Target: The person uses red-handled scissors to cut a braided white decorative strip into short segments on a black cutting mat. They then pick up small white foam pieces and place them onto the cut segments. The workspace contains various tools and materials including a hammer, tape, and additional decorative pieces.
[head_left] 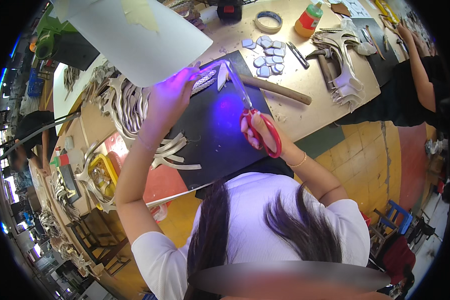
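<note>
A pale strip (213,65) hung above the black mat's (197,125) far part, apparently pinched by the left hand (171,97). Over the mat, the right hand (259,125) gripped red-handled scissors (246,101), tips near the strip; slack or glare could misdirect the blades toward the left hand.

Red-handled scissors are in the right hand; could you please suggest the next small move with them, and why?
Perhaps ease the red-handled scissors gently closed: the right hand grips their handles, and their blades reach up to the thin strip beside the left hand. Purple glare hides whether the strip lies between the blades.
</note>
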Available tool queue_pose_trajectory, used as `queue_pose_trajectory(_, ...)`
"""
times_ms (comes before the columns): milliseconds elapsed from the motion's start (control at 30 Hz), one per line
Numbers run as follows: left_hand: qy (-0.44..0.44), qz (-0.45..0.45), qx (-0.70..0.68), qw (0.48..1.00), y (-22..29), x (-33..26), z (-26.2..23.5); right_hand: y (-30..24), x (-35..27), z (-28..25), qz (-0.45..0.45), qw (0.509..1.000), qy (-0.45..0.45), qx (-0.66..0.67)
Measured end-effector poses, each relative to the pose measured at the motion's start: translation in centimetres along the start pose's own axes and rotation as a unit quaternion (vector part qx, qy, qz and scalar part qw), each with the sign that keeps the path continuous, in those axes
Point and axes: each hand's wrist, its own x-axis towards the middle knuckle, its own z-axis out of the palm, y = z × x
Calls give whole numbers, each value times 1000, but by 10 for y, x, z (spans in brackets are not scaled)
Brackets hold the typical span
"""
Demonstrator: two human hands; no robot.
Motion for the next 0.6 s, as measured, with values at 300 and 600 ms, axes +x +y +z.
queue_pose_trajectory(300,33,-371,-658,655,54,-45,10,11,11,16,-78,990,19,-115)
queue_pose_trajectory(600,94,-395,-722,560,97,-57,33,9,29,27,-146,987,7,-67)
